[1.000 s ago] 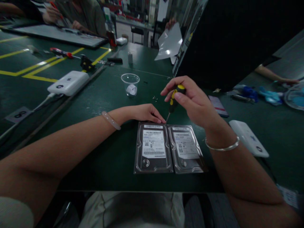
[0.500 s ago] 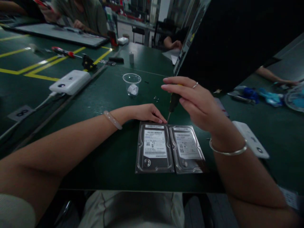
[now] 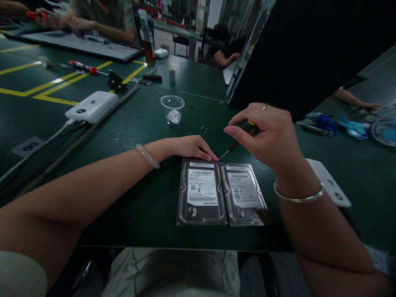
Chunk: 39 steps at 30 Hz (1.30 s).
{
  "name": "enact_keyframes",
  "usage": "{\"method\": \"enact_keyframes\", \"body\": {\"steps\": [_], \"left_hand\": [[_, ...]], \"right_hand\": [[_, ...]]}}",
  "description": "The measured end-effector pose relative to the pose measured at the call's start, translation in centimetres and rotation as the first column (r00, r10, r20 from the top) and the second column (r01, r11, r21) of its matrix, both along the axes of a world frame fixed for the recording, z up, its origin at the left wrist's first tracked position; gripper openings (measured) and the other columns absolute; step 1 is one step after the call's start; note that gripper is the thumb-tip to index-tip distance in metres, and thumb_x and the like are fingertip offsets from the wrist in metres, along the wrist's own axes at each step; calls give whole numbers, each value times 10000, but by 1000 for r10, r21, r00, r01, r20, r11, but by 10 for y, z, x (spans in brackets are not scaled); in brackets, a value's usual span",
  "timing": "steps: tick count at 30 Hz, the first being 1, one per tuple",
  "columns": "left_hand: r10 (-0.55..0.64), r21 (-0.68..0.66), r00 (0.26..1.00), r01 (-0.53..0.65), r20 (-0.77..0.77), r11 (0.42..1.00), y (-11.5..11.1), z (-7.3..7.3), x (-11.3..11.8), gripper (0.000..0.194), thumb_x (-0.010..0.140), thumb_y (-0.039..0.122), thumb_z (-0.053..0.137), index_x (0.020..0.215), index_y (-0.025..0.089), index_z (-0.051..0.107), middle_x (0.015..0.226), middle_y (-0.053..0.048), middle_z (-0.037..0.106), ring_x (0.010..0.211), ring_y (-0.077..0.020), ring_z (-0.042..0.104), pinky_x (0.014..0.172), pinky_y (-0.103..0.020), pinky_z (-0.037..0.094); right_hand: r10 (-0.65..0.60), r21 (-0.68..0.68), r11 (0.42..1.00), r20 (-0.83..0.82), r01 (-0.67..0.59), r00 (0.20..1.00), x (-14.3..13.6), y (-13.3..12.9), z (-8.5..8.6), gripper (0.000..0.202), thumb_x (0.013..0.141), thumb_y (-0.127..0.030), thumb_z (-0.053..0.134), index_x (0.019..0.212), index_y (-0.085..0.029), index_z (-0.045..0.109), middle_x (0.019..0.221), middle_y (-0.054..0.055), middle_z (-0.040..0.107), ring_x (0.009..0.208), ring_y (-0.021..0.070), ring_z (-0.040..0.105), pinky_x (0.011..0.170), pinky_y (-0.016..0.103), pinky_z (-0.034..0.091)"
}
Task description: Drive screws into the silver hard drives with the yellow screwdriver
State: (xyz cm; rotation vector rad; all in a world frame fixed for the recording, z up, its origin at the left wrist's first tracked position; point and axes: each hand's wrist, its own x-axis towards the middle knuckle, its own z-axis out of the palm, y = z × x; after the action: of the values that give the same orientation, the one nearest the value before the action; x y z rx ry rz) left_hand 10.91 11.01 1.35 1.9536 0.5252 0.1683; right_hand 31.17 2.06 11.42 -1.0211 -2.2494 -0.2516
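Two hard drives, a left hard drive [image 3: 202,212] and a right hard drive [image 3: 247,196], lie side by side on the green table, labels up. My left hand [image 3: 198,147] rests at the far edge of the left drive, fingers bent and pressed together at its far right corner. Whatever they pinch there is hidden. In my right hand [image 3: 267,134] is a dark-handled screwdriver [image 3: 232,145] with a bit of yellow, held between thumb and fingers. It slants down to the left, its tip beside my left fingertips. Several small screws [image 3: 204,129] lie beyond the drives.
A clear plastic cup [image 3: 172,111] with white paper in it stands beyond my left hand. White boxes, one left [image 3: 92,106] and one right [image 3: 328,181], flank my arms. A large black panel [image 3: 303,53] looms at the back right. Co-workers' hands [image 3: 78,24] are across the table.
My right hand has shifted a little to the right, and the screwdriver has tipped from nearly upright to a slant. My left hand and the drives stay put.
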Motion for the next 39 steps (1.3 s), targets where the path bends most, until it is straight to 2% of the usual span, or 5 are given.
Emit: {"method": "enact_keyframes", "body": {"steps": [12,21,25,34,39], "left_hand": [[-4,12,1000,4,8,1000,1,0,-1,250,859,299,701,1092,258,779,1069,-8,782,932,-137,699,905,-246,483],[3,-17,1000,-3,-15,1000,0,0,-1,263,868,291,698,1118,266,774,1089,-19,776,949,-158,702,939,-279,491],[-7,1,1000,7,-20,1000,1,0,-1,268,867,292,699,1124,265,770,1104,-16,774,953,-154,703,919,-265,490],[-11,27,1000,10,12,1000,1,-1,0,250,877,277,693,1112,251,775,1092,-24,777,965,-158,703,935,-279,488],[-8,16,1000,7,17,1000,0,0,-1,252,877,273,694,1114,246,774,1079,-17,778,957,-151,701,957,-280,484]], "right_hand": [[297,-248,905,-213,-346,931,8,-3,11,242,940,-277,609,1141,-274,744,1178,13,755,1108,185,687,950,366,543],[-34,77,996,-162,47,986,-10,4,-11,434,900,-517,611,598,-237,475,568,-11,473,570,139,460,576,330,351],[-77,-63,996,-125,69,989,-5,2,-9,387,944,-478,488,648,-227,492,576,-6,462,550,143,435,561,334,300],[222,-369,878,-253,-306,942,3,2,2,318,958,-380,553,1226,-267,683,1258,44,708,1092,209,671,951,407,535],[328,-344,746,-556,-571,764,-6,9,-12,215,868,-198,690,1063,-271,741,1090,-4,758,1015,153,702,909,326,567]]}}
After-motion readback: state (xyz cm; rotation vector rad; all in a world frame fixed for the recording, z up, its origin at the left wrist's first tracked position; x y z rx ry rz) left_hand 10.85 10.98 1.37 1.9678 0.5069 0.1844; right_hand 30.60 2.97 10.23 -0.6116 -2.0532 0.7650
